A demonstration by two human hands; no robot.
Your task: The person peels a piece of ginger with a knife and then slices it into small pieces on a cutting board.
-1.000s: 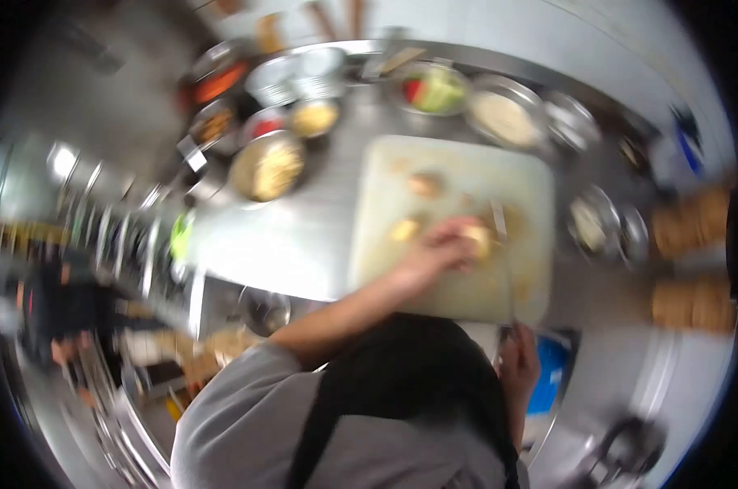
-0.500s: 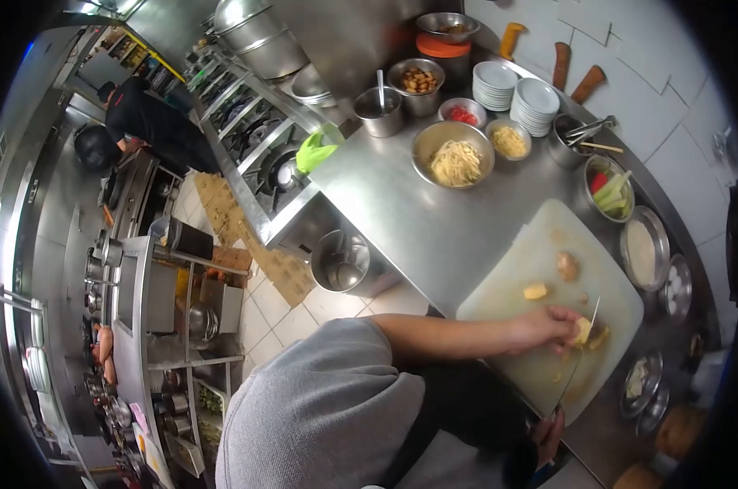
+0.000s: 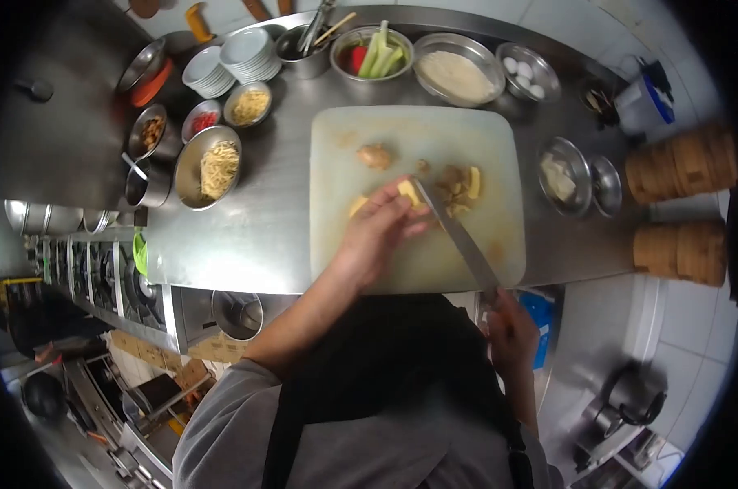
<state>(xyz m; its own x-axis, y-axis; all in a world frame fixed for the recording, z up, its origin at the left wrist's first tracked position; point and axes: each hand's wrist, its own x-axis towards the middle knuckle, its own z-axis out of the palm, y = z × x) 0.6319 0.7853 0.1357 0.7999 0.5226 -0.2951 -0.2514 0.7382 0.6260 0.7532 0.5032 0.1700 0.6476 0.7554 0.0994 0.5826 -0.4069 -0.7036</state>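
Centrally, the left hand, its fingertips nearly together, pinches a yellow piece beside the knife; it looks light, firm, perhaps slippery, best held by the sides off the blade. Lower right, the right hand wraps the handle.

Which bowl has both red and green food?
The back-edge bowl between the utensil pot and the wide pale-filled bowl; only it holds green stalks beside a red pepper.
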